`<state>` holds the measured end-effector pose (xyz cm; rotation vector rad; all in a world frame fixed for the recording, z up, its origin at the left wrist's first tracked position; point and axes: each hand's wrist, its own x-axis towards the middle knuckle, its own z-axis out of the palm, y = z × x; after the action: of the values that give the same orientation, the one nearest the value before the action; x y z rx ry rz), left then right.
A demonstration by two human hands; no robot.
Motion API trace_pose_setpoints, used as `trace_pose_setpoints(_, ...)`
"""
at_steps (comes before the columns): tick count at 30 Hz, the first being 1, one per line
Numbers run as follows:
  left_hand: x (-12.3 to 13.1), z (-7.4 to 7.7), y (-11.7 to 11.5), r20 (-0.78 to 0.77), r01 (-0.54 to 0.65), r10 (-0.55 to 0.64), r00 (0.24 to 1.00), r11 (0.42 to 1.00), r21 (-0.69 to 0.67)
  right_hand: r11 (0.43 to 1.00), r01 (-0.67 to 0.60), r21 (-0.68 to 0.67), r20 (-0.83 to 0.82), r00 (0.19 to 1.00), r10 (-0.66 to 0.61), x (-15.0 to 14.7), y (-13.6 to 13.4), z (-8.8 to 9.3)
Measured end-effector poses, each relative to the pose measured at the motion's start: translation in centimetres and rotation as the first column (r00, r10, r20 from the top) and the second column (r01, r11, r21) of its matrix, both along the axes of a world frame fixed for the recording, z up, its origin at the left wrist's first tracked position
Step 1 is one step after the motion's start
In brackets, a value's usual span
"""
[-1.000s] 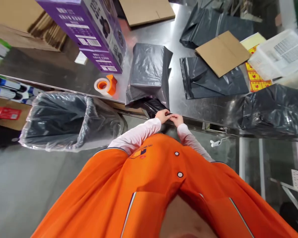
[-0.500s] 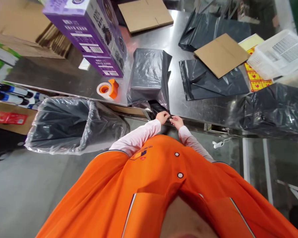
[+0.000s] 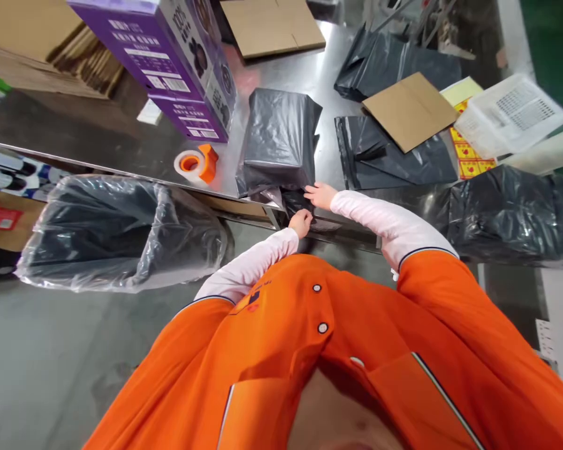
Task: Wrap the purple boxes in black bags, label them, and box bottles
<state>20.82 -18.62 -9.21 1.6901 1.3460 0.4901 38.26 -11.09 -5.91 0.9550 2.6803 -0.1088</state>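
A parcel wrapped in a black plastic mailer bag [image 3: 281, 140] lies on the steel table [image 3: 122, 150], its open end hanging over the near edge. My left hand [image 3: 301, 222] is closed, pinching the bag's flap at the table edge. My right hand [image 3: 319, 195] lies with fingers stretched flat on the bag's near end, just above the left hand. An orange tape roll [image 3: 194, 163] sits to the left of the parcel.
A purple box [image 3: 169, 59] stands at the back left. Flat black bags [image 3: 394, 156], cardboard sheets [image 3: 410, 109], a white tray [image 3: 511, 112] and a filled black bag [image 3: 511, 212] are to the right. A lined bin [image 3: 117, 231] stands below the table on the left.
My right hand has let go of the flap and moved up and forward onto the bag, its arm swinging out to the right. My left hand stays at the flap.
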Motion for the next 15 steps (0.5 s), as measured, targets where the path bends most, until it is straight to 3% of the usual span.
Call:
trace_pose_setpoints(6,-2.8,0.8,-1.1,0.152,-0.139,0.134,0.979,0.990,0.026,0.999,-0.016,0.038,0.076,0.997,0.013,2.5,-0.7,-1.4)
trace_pose_setpoints(8,-5.1,1.1,-1.8,0.293,-0.204,0.212,0.932,0.977,-0.058,0.999,-0.029,0.035,0.066,0.997,0.027,3.3,-0.8,-1.4)
trace_pose_setpoints(10,-8.4,1.3,-2.7,0.470,-0.290,0.362,0.805,0.931,-0.220,0.999,-0.046,0.024,0.055,0.997,0.044,4.0,-1.0,-1.7)
trace_pose_setpoints(12,-12.9,1.6,-3.7,0.516,-0.415,0.540,0.665,0.842,-0.345,0.998,-0.057,0.016,0.047,0.997,0.056,4.4,-1.1,-2.1)
trace_pose_setpoints(15,-20.4,2.9,-4.9,0.361,-0.610,0.667,0.652,0.744,-0.273,0.998,-0.059,0.021,0.048,0.997,0.058,4.6,-1.2,-2.8)
